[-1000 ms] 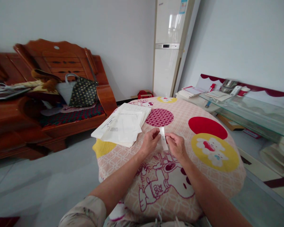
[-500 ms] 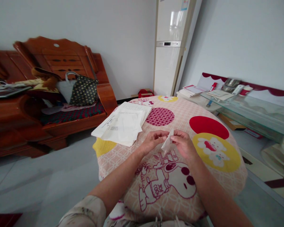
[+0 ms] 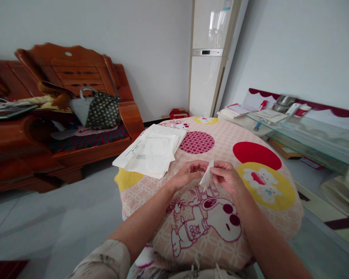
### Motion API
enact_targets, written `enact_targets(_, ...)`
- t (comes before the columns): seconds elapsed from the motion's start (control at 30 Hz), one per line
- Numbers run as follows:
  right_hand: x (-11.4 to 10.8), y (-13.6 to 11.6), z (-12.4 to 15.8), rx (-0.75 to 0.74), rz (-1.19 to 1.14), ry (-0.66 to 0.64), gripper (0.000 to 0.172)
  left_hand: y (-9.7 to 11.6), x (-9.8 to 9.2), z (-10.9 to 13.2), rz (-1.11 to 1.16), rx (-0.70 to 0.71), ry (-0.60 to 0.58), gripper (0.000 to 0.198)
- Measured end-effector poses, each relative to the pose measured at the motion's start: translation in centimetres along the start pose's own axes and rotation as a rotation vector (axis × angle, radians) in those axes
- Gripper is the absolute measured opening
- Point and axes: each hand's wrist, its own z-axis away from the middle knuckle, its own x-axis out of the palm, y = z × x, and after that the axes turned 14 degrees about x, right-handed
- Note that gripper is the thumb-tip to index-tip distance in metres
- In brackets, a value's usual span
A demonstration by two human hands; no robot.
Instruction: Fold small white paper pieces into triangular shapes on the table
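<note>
A small folded piece of white paper [image 3: 207,175], tapering to a point at the top, is held up above the round table. My right hand [image 3: 225,176] pinches its right side between thumb and fingers. On its left side, my left hand [image 3: 189,174] has its fingers curled against the paper, partly behind it. Faint print shows on the paper's face. To the left of my hands lies a loose stack of printed sheets [image 3: 148,149] on the patterned tablecloth [image 3: 221,131].
A carved wooden sofa [image 3: 72,66] holding a starry bag [image 3: 103,110] stands at the left. At the back is a tall white air conditioner [image 3: 204,85]. On the right, a glass shelf [image 3: 317,135] carries a paper cup [image 3: 302,111] and other items.
My left fingers have straightened slightly along the paper, and my right hand has shifted a little. The folded paper stays in nearly the same spot.
</note>
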Motion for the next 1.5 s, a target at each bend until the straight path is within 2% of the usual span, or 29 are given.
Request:
enact_targets(0.3,-0.5,0.6,-0.3,0.049,-0.086,-0.122,0.021,-0.5,0.4,0.0,0.065,-0.032,-0.034,0.062)
enact_targets(0.6,-0.3,0.7,-0.3,0.067,-0.04,-0.083,0.026,-0.4,0.2,-0.1,0.075,-0.063,0.009,0.07)
enact_targets(0.73,-0.1,0.8,-0.4,0.061,-0.017,-0.076,0.025,-0.5,0.4,-0.2,0.061,-0.046,0.066,0.062)
enact_targets(1.03,0.1,1.3,-0.6,0.045,-0.005,-0.031,0.024,-0.6,0.7,-0.2,-0.199,0.06,0.185,0.035)
enact_targets(1.27,0.2,1.4,-0.7,0.025,-0.017,-0.04,0.023,-0.6,1.3,-0.2,-0.284,0.093,0.186,0.039)
enact_targets(1.5,0.3,1.4,-0.6,0.034,-0.032,-0.051,0.024,-0.7,1.1,-0.2,-0.252,0.106,0.174,0.033)
